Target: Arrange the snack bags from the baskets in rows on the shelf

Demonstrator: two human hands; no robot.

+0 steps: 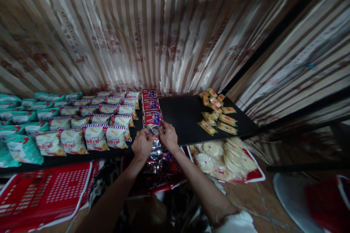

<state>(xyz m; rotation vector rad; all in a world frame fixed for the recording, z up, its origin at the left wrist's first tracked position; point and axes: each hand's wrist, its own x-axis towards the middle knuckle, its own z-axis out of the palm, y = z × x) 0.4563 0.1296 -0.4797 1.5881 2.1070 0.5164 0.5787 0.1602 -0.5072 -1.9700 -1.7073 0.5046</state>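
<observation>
Red snack packets (151, 104) with a blue figure stand one behind another in a column on the black shelf. At the front end of this column, a silvery and dark packet (153, 130) is between my two hands. My left hand (142, 144) is closed on its left edge, thumb towards the middle. My right hand (168, 137) pinches the right edge with bent fingers. Just below my hands, more shiny dark packets (160, 158) lie in a basket, partly hidden by my forearms.
White snack bags (97, 136) and teal bags (24, 147) fill the shelf (180, 116) in rows on the left. Small yellow packets (218, 111) lie loosely on the right. Below are a red basket (65, 185) and pale round packs (229, 156). Behind hangs a striped curtain (164, 25).
</observation>
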